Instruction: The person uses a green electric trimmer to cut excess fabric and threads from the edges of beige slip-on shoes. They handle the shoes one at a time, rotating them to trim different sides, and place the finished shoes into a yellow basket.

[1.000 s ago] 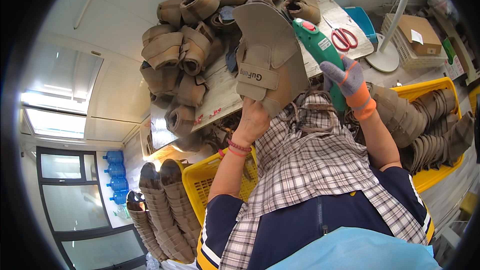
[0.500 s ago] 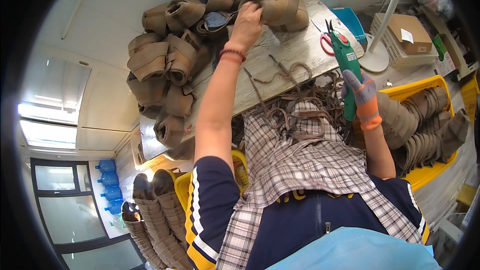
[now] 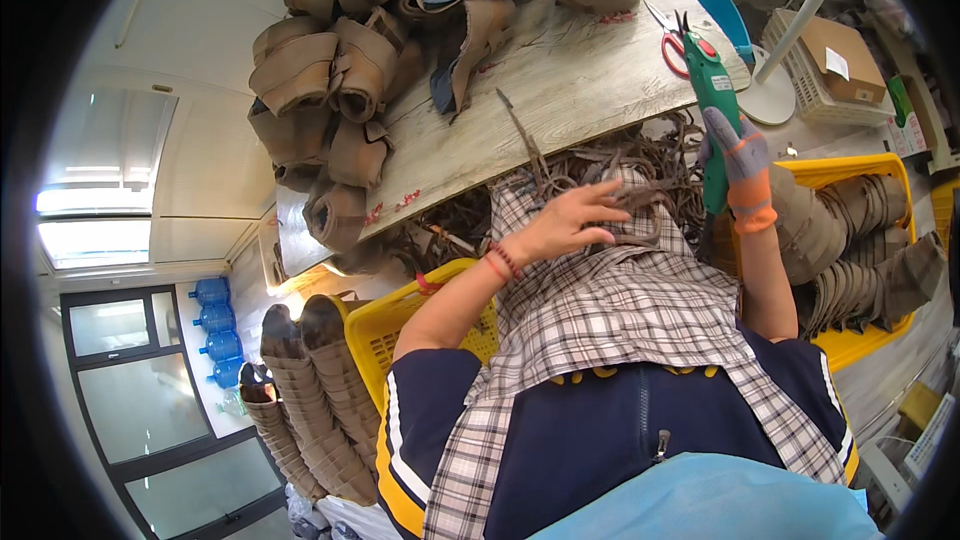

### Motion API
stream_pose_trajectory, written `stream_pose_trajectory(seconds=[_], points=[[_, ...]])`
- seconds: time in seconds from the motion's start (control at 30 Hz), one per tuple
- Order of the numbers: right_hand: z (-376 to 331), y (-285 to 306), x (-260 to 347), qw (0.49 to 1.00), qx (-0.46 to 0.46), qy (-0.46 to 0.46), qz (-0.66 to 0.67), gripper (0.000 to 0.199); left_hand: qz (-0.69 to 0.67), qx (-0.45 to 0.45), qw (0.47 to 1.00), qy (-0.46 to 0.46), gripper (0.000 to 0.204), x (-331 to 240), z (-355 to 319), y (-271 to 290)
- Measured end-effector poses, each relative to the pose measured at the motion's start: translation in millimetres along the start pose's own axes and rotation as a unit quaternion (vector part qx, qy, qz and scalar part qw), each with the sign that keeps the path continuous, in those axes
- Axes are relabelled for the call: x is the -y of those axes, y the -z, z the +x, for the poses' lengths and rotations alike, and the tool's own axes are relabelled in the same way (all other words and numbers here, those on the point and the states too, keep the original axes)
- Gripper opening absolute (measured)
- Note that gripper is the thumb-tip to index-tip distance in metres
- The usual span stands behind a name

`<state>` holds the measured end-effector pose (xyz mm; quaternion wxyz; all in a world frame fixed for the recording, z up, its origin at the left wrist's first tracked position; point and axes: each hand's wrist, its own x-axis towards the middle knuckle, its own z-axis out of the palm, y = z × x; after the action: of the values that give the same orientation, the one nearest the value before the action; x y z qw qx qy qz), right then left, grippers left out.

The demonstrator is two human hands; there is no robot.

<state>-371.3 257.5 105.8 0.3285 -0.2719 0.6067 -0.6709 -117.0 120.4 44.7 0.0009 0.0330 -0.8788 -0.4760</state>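
Head view, only one. My left hand (image 3: pixel 565 223) is bare, fingers spread and loose, gripping nothing. It hovers over the checked cloth (image 3: pixel 640 310) on my lap, fingertips near the tangle of brown trimmed strips (image 3: pixel 600 175) heaped at the table's near edge. Can't tell if the fingertips actually touch a strip. Red bands on that wrist.

My right hand (image 3: pixel 738 155) wears a grey glove with an orange cuff and is closed tight around the handle of the green electric cutter (image 3: pixel 712 105). Cutter is held upright-ish, blade end pointing away from me toward the table, over the strip pile, just beside the table corner.

Wooden table (image 3: pixel 580 80) runs across the upper middle. A pile of tan shoe uppers (image 3: pixel 340 70) covers its far and left side, some folded, some rolled, one lying open with a dark lining showing. Red-handled scissors (image 3: pixel 668 32) lie on the table near the cutter's tip, apart from it.

Yellow crate (image 3: pixel 860 175) on my right, holding stacked tan uppers, just past my right forearm. Another yellow crate (image 3: pixel 400 325) on my left under my left arm, with more tan stacks (image 3: pixel 320 390) standing beside it. Cardboard box (image 3: pixel 838 55) sits in a white basket beyond the table's right end. Blue water bottles (image 3: pixel 215 325) far left by the window.
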Motion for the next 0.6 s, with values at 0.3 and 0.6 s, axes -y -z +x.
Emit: stream_pose_trajectory(seconds=[0.3, 0.6], points=[[7.4, -3.4, -12.8, 0.998, -0.002, 0.028, -0.049, 0.04, 0.102, -0.16, 0.981, 0.052, 0.037, 16.2, 36.2, 14.4], [79.5, -15.8, -51.0, 0.958, -0.059, -0.017, -0.281, 0.072, -0.237, -0.208, 0.949, 0.001, 0.014, -27.2, 86.8, -51.9]])
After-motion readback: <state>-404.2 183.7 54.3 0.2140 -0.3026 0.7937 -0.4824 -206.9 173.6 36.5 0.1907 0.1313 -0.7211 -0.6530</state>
